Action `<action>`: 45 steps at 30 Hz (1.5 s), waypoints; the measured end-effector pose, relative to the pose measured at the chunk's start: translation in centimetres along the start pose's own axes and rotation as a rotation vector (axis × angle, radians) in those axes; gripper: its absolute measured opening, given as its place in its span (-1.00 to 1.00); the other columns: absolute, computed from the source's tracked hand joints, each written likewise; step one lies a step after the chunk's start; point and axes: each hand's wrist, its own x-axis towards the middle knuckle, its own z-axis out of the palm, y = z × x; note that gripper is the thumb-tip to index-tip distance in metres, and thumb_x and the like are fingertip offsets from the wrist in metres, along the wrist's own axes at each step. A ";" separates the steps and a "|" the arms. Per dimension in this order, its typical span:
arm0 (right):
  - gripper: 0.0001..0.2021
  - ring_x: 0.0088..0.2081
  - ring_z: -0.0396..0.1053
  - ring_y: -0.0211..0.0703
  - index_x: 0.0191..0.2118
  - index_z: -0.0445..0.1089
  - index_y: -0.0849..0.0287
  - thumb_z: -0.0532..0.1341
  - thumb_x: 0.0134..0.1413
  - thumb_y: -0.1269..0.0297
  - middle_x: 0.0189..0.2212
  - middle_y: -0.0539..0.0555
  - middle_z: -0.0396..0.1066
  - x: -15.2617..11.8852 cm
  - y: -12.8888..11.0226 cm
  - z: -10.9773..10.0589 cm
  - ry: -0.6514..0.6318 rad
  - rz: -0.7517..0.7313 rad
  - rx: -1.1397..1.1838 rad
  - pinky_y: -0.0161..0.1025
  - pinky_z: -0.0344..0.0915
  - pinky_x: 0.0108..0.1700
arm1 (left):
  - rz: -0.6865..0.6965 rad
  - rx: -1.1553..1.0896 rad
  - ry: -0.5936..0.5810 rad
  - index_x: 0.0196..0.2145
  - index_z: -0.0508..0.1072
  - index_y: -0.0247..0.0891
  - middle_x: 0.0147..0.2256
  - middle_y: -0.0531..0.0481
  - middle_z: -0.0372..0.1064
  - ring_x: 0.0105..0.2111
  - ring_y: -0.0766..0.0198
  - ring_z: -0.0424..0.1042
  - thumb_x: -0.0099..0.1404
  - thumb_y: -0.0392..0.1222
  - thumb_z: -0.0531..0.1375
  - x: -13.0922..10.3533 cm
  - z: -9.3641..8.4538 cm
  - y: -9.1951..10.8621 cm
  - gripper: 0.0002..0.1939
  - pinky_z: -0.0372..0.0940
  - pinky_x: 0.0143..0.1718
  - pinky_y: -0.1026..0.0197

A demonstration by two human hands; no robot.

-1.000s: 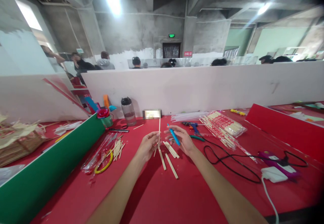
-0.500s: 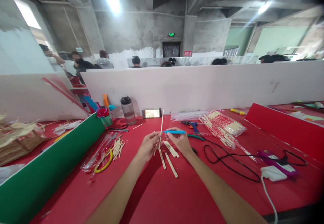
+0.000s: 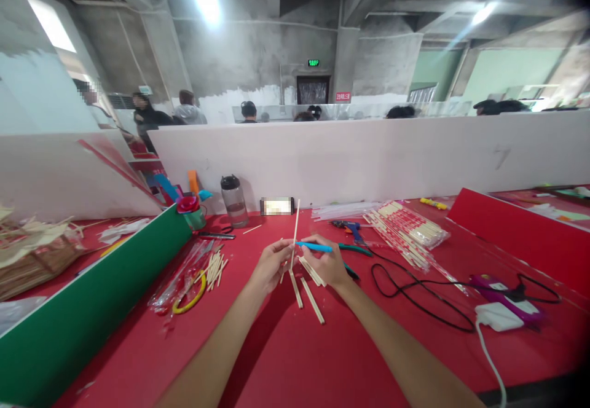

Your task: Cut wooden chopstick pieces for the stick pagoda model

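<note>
My left hand [image 3: 271,265] is closed on a thin wooden stick [image 3: 297,219], held nearly upright with its top end free. Between the fingers of my right hand [image 3: 330,265] is a blue pen [image 3: 317,247], its tip at the stick just above the left fingertips. Below my hands, short cut sticks [image 3: 313,301] lie on the red tabletop, several of them partly under the right hand. Green-handled pliers [image 3: 356,249] lie beside my right hand, partly covered by it.
A blue glue gun [image 3: 353,231] and packs of long sticks [image 3: 405,230] lie right of centre. A black cable [image 3: 415,306] runs to a purple power strip [image 3: 511,297]. Leftward are short sticks [image 3: 216,270], yellow-handled scissors [image 3: 188,303], a water bottle [image 3: 234,202] and a green divider [image 3: 106,291].
The pen's rear end has dipped and my right hand has shifted slightly, with the tip staying at the stick. My left hand and the stick have hardly moved.
</note>
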 end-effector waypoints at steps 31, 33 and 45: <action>-0.87 -0.37 0.47 -0.18 -0.29 0.45 0.14 0.17 0.13 0.26 -0.41 0.00 0.52 0.0 0.1 0.2 0.004 -0.010 0.001 -0.28 0.36 -0.25 | -0.005 -0.015 -0.007 -0.30 0.54 -0.34 -0.41 -0.03 0.48 -0.49 0.41 0.43 -0.01 -0.26 0.43 0.0 -0.1 -0.1 -0.72 0.41 -0.30 0.32; -0.87 -0.37 0.47 -0.18 -0.30 0.45 0.15 0.17 0.12 0.27 -0.42 0.00 0.52 0.0 0.2 0.2 0.014 -0.009 -0.003 -0.28 0.36 -0.26 | -0.009 -0.015 0.002 -0.29 0.54 -0.34 -0.41 -0.03 0.48 -0.49 0.42 0.43 -0.01 -0.27 0.43 0.0 0.0 -0.1 -0.72 0.41 -0.29 0.31; -0.87 -0.38 0.46 -0.17 -0.32 0.45 0.15 0.18 0.14 0.26 -0.43 0.01 0.51 0.1 0.3 0.0 0.014 0.018 -0.003 -0.28 0.36 -0.28 | -0.011 -0.023 0.019 -0.30 0.53 -0.33 -0.48 0.03 0.43 -0.53 0.46 0.37 0.00 -0.26 0.42 0.2 -0.2 -0.4 -0.73 0.42 -0.28 0.30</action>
